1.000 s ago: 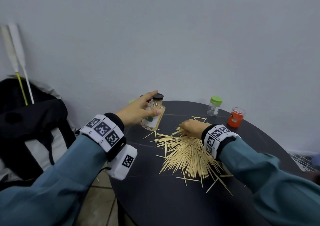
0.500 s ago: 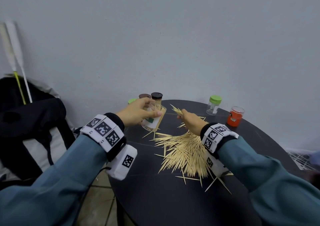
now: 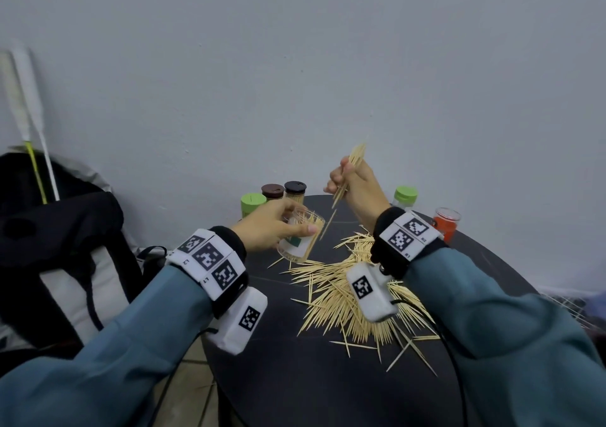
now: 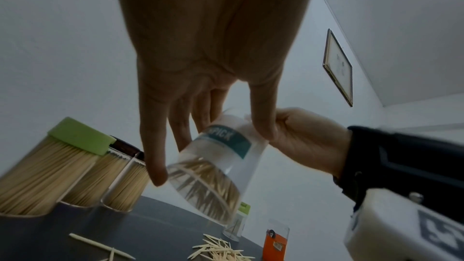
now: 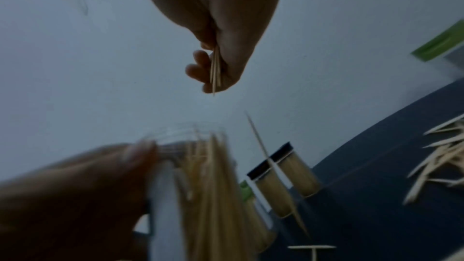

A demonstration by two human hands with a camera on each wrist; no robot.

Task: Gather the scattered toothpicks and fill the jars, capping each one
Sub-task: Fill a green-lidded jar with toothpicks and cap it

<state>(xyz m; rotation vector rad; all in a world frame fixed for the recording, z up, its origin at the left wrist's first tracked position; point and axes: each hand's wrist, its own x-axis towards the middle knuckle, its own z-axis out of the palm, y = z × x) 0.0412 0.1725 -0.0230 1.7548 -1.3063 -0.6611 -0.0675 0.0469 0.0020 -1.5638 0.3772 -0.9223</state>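
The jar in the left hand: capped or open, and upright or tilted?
Open and tilted. The jar has no lid, toothpicks poke from its mouth, and it leans toward the right hand.

Pale tan toothpicks (image 3: 341, 298) fan over the black desk (image 3: 295, 377); clear jar (image 3: 296, 243) wears a teal-and-white label; lime-green cap (image 3: 405, 193), orange jar (image 3: 444, 225), checkered black-white wrist tags (image 3: 210, 257).
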